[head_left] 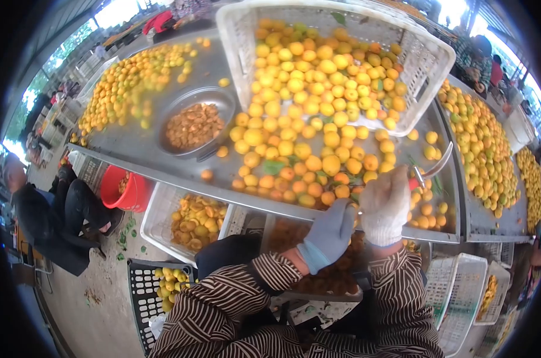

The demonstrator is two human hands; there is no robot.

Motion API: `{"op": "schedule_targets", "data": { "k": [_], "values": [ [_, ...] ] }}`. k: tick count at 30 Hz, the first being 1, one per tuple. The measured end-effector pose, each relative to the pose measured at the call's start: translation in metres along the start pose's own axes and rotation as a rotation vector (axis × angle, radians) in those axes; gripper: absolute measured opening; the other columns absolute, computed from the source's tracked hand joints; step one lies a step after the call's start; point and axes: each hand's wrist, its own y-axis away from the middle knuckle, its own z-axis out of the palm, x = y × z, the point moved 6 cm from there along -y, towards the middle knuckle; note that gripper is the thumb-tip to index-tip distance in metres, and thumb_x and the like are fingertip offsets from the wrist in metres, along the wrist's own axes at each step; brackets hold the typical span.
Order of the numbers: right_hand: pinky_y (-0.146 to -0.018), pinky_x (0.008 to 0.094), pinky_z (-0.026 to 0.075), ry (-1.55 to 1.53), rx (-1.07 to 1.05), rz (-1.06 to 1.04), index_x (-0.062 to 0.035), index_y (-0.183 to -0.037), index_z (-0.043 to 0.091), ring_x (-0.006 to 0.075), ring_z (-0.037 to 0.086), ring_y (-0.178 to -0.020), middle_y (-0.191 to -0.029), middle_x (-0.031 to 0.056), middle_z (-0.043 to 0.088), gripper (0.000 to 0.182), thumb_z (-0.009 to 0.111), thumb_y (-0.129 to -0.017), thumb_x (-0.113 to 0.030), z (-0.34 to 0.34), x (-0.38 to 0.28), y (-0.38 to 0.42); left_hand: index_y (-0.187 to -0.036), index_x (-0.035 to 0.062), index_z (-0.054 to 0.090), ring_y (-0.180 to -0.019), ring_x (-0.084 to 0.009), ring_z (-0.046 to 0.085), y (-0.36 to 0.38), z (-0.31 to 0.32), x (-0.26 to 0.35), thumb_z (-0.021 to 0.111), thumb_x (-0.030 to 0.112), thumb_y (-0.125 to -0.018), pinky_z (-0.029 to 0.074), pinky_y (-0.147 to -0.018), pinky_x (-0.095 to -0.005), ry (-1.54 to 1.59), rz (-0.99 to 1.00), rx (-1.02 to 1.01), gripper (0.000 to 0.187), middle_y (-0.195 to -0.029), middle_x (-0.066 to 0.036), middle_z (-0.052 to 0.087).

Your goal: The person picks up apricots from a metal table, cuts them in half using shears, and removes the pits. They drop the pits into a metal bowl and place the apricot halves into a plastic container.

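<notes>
My right hand (pixel 382 209), in a white knit glove, is closed around the red handle of a knife (pixel 422 178). Its curved metal blade points up and to the right. Close beside it, my left hand (pixel 329 234) wears a grey-blue glove, its fingers closed together; whatever they hold is hidden. Both hands are at the front edge of a metal table (pixel 133 156). Just beyond them, yellow-orange apricots (pixel 312 162) spill from a tipped white plastic crate (pixel 428 74), with a few green leaves among them.
A metal bowl (pixel 170 112) of brown pits sits left of the crate. Below the table are a white crate (pixel 157 230) of split apricots, a red bucket (pixel 140 196) and a black crate (pixel 140 304). A seated person (pixel 47 221) is at left. More apricots (pixel 479 149) lie at right.
</notes>
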Motion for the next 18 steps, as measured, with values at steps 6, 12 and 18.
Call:
{"op": "schedule_targets", "data": {
  "k": [6,12,18],
  "values": [
    [-0.037,0.0273,0.024,0.052,-0.074,0.010,-0.0143,-0.073,0.045,0.0116,0.033,-0.038,-0.051,-0.0027,0.036,0.032,0.051,-0.101,-0.026,0.002,0.008,0.005,-0.109,-0.0040,0.049,-0.071,-0.0427,0.060,0.002,-0.002,0.003,0.047,0.019,-0.099,0.046,-0.061,-0.0461,-0.144,0.002,0.049,0.025,-0.073,-0.023,0.057],
    [-0.040,0.0279,0.029,0.149,-0.166,0.015,-0.0117,-0.074,0.045,0.0116,0.037,-0.043,-0.056,-0.0016,0.039,0.028,0.055,-0.098,-0.023,0.000,0.006,0.007,-0.105,0.0067,0.051,-0.053,-0.0178,0.059,0.009,0.009,-0.010,0.039,0.038,-0.103,0.046,-0.044,-0.0285,0.599,-0.657,-0.119,0.034,-0.072,-0.007,0.059],
    [-0.038,0.0300,0.032,0.184,-0.200,0.050,-0.0108,-0.076,0.044,0.0138,0.040,-0.046,-0.060,-0.0001,0.039,0.027,0.052,-0.099,-0.024,-0.008,0.010,0.006,-0.101,0.0071,0.052,-0.046,-0.0158,0.055,0.010,0.009,-0.016,0.039,0.040,-0.101,0.042,-0.039,-0.0252,0.715,-0.762,-0.087,0.035,-0.070,-0.007,0.060]
  ]
}}
